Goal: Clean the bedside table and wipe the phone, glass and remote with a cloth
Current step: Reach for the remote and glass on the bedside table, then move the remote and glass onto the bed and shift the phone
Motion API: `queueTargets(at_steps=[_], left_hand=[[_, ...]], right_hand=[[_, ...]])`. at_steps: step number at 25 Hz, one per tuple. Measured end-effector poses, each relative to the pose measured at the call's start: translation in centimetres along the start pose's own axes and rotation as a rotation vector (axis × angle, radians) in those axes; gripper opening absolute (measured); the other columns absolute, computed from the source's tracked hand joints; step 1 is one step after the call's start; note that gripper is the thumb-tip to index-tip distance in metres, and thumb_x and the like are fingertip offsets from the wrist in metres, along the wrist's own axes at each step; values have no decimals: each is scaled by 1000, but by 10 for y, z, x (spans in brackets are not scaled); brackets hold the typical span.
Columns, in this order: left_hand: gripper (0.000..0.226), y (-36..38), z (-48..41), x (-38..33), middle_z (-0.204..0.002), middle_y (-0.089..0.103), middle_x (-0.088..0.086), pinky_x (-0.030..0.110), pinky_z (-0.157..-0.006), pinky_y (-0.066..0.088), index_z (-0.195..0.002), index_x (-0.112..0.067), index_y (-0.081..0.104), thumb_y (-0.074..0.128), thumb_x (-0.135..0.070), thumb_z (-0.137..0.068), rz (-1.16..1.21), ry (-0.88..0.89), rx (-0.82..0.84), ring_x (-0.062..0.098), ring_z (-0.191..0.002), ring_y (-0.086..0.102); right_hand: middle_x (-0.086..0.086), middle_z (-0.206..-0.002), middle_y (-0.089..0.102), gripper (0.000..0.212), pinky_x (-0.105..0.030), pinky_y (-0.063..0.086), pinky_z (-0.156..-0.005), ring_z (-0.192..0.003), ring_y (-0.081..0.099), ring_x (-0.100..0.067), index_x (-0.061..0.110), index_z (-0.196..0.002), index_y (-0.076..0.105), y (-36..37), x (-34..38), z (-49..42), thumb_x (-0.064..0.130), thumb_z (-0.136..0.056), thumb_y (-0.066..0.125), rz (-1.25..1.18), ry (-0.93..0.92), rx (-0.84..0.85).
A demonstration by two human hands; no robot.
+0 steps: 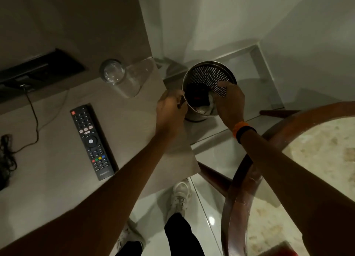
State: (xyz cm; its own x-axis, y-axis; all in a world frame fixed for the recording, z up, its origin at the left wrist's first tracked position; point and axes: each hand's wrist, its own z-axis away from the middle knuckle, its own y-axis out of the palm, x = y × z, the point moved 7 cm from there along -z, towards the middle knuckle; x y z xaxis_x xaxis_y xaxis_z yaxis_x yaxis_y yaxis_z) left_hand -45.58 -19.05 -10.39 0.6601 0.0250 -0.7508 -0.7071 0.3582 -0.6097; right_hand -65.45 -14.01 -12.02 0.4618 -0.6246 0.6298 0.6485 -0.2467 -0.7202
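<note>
Hands (199, 104) grip perforated metal bin (209, 77) beside clear upright glass (112, 71).

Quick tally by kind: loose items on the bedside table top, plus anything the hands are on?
Remote control: 1
Drinking glass: 1
Bundled black cable: 1
Perforated metal bin, beside the table, left hand and right hand at its rim: 1
Total: 4

Place: I read this as a hotel-style bedroom.
Evidence: TV remote (93, 141) and glass (112, 70) on the counter (57, 179), perforated metal bin (209, 86), glossy tiled floor (207, 207).
</note>
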Motion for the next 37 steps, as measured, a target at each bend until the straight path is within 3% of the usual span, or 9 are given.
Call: queueTargets(at_steps=[6, 8, 12, 16, 20, 24, 28, 31, 37], left_hand=[[33, -90, 79, 56, -125, 60, 13, -1, -95, 35, -124, -7, 63, 63, -10, -91, 10, -13, -378, 8, -112, 52], [41, -119, 103, 91, -134, 55, 12, 10, -108, 34, -128, -11, 61, 66, -14, -88, 30, -185, -499, 16, -125, 48], [63, -152, 123, 148, -148, 41, 8, 39, -112, 45, -138, -16, 52, 80, -14, -82, 87, -468, -530, 28, -135, 44], [63, -155, 123, 165, -145, 46, 8, 45, -104, 53, -144, -16, 47, 76, -24, -89, 61, -517, -445, 27, -131, 52], [63, -162, 114, 160, -135, 56, 11, 42, -89, 55, -146, -16, 43, 68, -38, -93, -225, -497, -369, 29, -121, 57], [61, -166, 100, 159, -130, 59, 15, 38, -77, 54, -142, -10, 41, 63, -43, -95, -411, -488, -267, 30, -108, 64], [80, -172, 104, 163, -132, 54, 16, 39, -81, 55, -146, -9, 33, 72, -49, -88, -283, -505, -235, 31, -105, 64], [86, -194, 136, 174, -132, 56, 16, 41, -84, 54, -152, -10, 30, 72, -47, -86, -130, -521, -321, 33, -106, 64], [81, -288, 264, 221, -129, 62, 6, 33, -86, 53, -152, -23, 37, 73, -33, -80, 141, -668, -634, 25, -107, 65]], right_hand=[[-13, -136, 60, 37, -45, 53, -106, -125, 59, -29, 10, -128, 65, 44, 76, 55, 10, -91, 69, -42, -306, 40], [-12, -138, 58, 49, -43, 57, -101, -121, 62, -22, 13, -137, 59, 78, 108, 70, 15, -89, 74, -109, -370, 161], [-2, -150, 45, 87, -10, 53, -92, -114, 57, 12, 24, -153, 35, 133, 158, 82, 31, -81, 84, -194, -394, 302], [-1, -134, 65, 79, -42, 58, -99, -118, 68, -20, 35, -143, 44, 151, 179, 66, 45, -74, 83, -171, -367, 247], [47, -86, 63, 53, -2, 47, -66, -77, 63, 21, 76, -96, 50, 139, 205, 81, 40, -74, 82, -87, -486, 172], [31, -88, 71, 31, -14, 58, -71, -82, 68, 12, 56, -95, 60, 146, 197, 109, 51, -74, 82, -2, -542, 184], [13, -103, 72, 59, -16, 58, -80, -92, 68, -1, 20, -115, 67, 156, 195, 144, 54, -69, 82, 57, -617, 186], [18, -95, 63, 57, 3, 43, -70, -81, 61, 3, 21, -112, 65, 162, 214, 176, 52, -68, 80, 57, -676, 217], [-4, -100, 69, 53, -7, 48, -70, -80, 61, -7, 17, -108, 62, 212, 277, 274, 49, -68, 76, 20, -800, 459]])
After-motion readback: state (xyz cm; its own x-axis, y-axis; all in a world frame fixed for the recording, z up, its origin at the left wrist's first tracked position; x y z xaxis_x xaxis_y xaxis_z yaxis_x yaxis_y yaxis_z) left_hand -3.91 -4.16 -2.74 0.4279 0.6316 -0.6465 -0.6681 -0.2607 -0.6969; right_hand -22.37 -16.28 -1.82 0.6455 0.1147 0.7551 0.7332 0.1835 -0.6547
